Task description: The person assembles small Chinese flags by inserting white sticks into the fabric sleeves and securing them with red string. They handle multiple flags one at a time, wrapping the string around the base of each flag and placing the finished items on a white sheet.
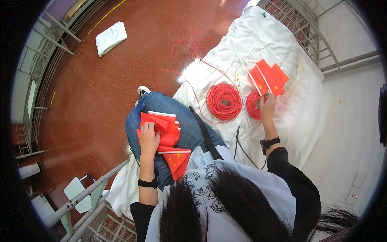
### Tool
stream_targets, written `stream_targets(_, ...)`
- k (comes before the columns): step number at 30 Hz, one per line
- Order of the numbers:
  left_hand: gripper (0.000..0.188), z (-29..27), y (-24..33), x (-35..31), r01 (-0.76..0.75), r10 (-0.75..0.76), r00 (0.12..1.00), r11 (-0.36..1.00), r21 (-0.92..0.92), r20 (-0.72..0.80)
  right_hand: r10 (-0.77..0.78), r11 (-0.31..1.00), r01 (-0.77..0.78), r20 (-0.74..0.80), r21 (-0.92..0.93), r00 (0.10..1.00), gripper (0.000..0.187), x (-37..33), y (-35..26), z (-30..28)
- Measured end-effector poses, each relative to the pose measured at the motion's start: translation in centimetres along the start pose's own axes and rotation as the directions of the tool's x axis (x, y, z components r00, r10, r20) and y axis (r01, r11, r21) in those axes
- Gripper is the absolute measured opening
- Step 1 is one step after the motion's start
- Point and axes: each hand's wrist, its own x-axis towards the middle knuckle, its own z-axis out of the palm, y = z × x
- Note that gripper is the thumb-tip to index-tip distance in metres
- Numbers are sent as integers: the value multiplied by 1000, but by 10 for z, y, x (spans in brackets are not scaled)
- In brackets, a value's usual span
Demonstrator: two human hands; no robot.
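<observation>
- Reddish-brown floor (pixel 117 88) spreads across the left of the frame; a white bedsheet (pixel 234 48) covers the upper right.
- Loose red cord (pixel 196 49) tangles at top centre; pulling it could tighten a knot.
- Lap flags (pixel 171 139), left of centre, could slide off the sloping blue jeans (pixel 195 131) if the leg shifts.
- Upper-right flags (pixel 278 76) lie beside a small red coil (pixel 252 105); their thin sticks could snag its strands.
- Left hand (pixel 148 137): fingers curl over the lap flags; I cannot tell whether they pinch.
- Right hand (pixel 267 107): fingers meet the upper-right flags' lower edge, grip unclear.
- Both flag groups look bright red with yellow stars and white edging or sticks; the lap ones are rumpled.
</observation>
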Motion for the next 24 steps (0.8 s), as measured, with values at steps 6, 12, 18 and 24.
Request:
stream_targets(6,36,-3,0,-3,-82,82,997,997,1,11,-21,994,52,302,-95,953,25,-7,-42,38)
stream_targets(12,32,-1,-1,-5,-138,139,989,990,26,-58,87,934,105,501,-342,861,26,5,-42,62)
stream_targets(18,30,-9,9,0,1,-16,980,997,-74,-199,153,927,79,562,-367,813,27,11,-48,61)
stream_targets(24,60,-6,11,5,-263,274,958,957,119,-83,208,934,-12,519,-356,829,30,20,-69,22)
